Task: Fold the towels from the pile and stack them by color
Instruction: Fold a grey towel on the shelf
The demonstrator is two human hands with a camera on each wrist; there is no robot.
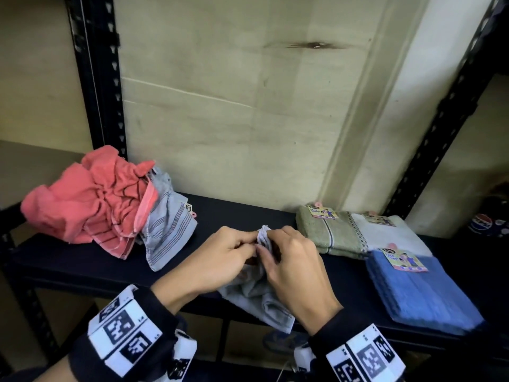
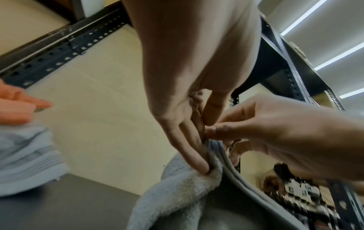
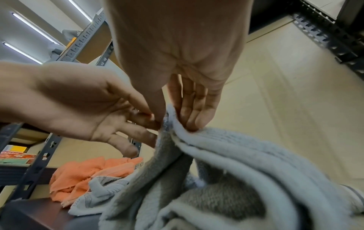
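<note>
Both hands met at center of head view: left hand [image 1: 220, 255] and right hand [image 1: 292, 260] each pinched same top edge of grey towel [image 1: 259, 299]. Towel hung straight below fingers, lower centre, over shelf [image 1: 248, 213] front edge. Neither hand nearer.

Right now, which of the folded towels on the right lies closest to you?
The blue towel, at the front edge of the shelf. The green towel and the white towel sit behind it, against the wall.
</note>
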